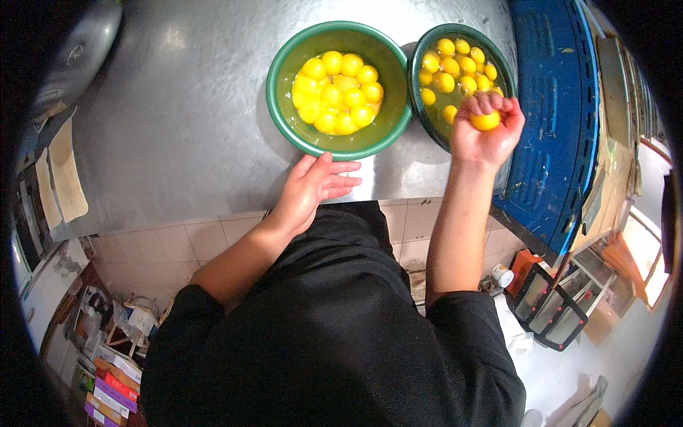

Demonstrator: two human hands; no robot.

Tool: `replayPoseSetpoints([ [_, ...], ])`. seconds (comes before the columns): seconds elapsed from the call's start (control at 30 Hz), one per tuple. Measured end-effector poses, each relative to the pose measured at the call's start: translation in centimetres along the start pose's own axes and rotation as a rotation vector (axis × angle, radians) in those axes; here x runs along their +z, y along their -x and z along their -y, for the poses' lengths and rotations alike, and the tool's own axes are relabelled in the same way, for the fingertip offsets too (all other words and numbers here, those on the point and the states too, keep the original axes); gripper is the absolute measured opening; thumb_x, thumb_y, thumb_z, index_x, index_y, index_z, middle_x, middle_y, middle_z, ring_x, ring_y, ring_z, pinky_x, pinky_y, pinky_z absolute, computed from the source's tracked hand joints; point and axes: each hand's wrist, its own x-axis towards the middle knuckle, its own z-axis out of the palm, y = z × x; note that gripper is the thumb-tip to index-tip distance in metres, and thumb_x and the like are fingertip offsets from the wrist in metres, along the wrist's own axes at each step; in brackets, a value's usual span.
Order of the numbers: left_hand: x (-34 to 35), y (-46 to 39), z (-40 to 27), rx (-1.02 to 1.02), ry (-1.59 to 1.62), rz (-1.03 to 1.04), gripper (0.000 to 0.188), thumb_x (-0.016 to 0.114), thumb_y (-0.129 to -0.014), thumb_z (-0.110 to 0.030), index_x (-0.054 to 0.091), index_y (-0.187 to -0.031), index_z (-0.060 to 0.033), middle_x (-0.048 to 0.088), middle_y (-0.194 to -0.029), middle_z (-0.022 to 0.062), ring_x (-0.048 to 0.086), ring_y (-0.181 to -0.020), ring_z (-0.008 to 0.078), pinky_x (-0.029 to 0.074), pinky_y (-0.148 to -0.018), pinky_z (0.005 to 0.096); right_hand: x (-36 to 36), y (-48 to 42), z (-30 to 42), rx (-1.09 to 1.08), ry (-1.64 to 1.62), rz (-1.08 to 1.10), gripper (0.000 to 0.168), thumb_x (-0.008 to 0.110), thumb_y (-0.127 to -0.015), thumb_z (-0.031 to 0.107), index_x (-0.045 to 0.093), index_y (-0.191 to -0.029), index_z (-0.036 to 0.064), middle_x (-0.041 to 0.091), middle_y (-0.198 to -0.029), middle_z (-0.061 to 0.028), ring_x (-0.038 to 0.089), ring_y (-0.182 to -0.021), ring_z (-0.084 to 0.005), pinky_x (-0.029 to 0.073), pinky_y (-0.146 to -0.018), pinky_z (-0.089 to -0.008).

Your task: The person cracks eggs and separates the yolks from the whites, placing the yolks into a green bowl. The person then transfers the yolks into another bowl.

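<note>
A green bowl (pixel 277 115) holds a cluster of egg yolks (pixel 332 96) with little liquid around them. To its right, a darker bowl (pixel 419 109) contains many yolks (pixel 450 66) in clear egg white. Over the near right part of that darker bowl is my right hand (pixel 486 131), palm up, its fingers curled around one egg yolk (pixel 485 120). My left hand (pixel 315 184) is at the near rim of the green bowl, thumb or forefinger against it and the other fingers spread, holding nothing.
Both bowls stand on a stainless steel table (pixel 187 117). A blue plastic crate (pixel 549 123) borders the table on the right. A rounded metal vessel (pixel 80 58) is at the far left, near pieces of tan card (pixel 66 171). Stacked boxes (pixel 112 389) lie below left.
</note>
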Motion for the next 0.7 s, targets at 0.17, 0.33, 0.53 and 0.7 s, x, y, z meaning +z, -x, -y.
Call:
replayPoseSetpoints([
  [0.17, 0.0, 0.0, 0.2, 0.010, -0.002, 0.008, 0.035, 0.035, -0.096, -0.030, 0.040, -0.115, -0.0010, 0.056, -0.112, 0.0213, 0.061, -0.094, 0.0261, 0.048, -0.080, 0.0336, 0.6, 0.4, -3.6, -0.035, 0.196, -0.001, 0.026, 0.043, -0.087, 0.024, 0.043, -0.063, 0.012, 0.037, -0.058, -0.0005, 0.034, -0.053, -0.0136, 0.030, -0.050, -0.0268],
  [0.33, -0.1, 0.0, 0.2, 0.012, -0.003, 0.005, 0.035, 0.035, -0.096, -0.031, 0.041, -0.114, -0.0011, 0.056, -0.112, 0.0213, 0.061, -0.094, 0.0261, 0.048, -0.080, 0.0336, -1.4, -0.7, -4.2, 0.060, 0.148, -0.006, 0.032, 0.040, -0.088, 0.029, 0.044, -0.061, 0.012, 0.044, -0.057, -0.0038, 0.038, -0.052, -0.0175, 0.033, -0.051, -0.0306],
  [0.53, 0.0, -0.1, 0.2, 0.020, -0.004, 0.019, 0.036, 0.036, -0.096, -0.031, 0.041, -0.114, -0.0005, 0.056, -0.112, 0.0214, 0.061, -0.094, 0.0261, 0.048, -0.080, 0.0339, -0.8, -2.3, -0.5, 0.050, 0.250, 0.058, 0.032, 0.044, -0.088, 0.031, 0.049, -0.065, 0.010, 0.051, -0.062, -0.0058, 0.046, -0.056, -0.0187, 0.039, -0.056, -0.0312],
  [0.7, 0.0, -0.1, 0.1, 0.013, -0.009, -0.003, 0.035, 0.036, -0.096, -0.029, 0.042, -0.113, 0.0007, 0.056, -0.111, 0.0217, 0.061, -0.094, 0.0264, 0.048, -0.080, 0.0344, 2.1, -2.1, 4.2, 0.180, 1.388, 0.271, 0.033, 0.058, -0.086, 0.026, 0.058, -0.108, 0.002, 0.062, -0.090, -0.0072, 0.056, -0.068, -0.0103, 0.045, -0.059, -0.0216],
])
